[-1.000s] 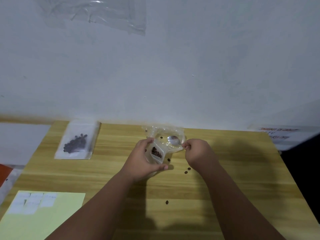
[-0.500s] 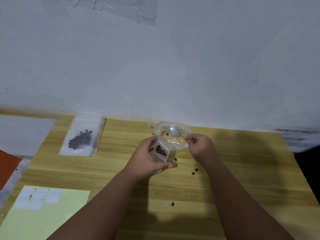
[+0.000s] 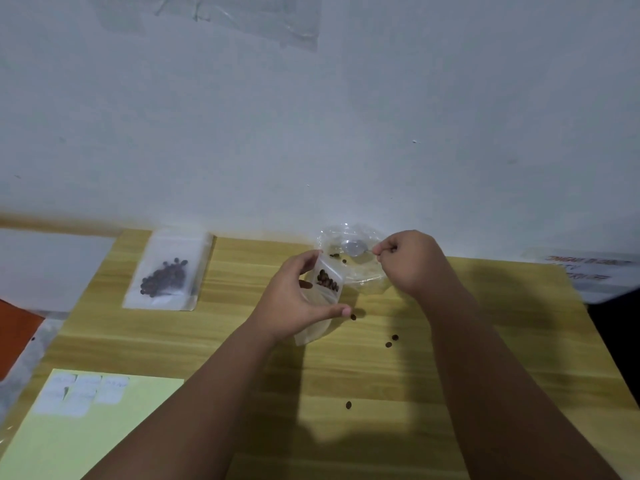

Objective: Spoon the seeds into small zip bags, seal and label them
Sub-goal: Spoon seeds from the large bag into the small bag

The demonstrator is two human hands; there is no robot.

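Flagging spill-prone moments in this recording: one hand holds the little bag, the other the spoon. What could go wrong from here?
1. Loose seeds lie on the table, so the next spoonful from the spoon in the right hand may likewise miss the small zip bag.
2. The left hand grips that bag only by its edges; a slip could tip out its contents.

Hands [image 3: 346, 282] hold zip bag [image 3: 323, 289] and spoon [image 3: 354, 247].

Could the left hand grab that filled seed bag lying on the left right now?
Probably not yet: the left hand is busy gripping a small zip bag, though nothing stands between it and the filled bag.
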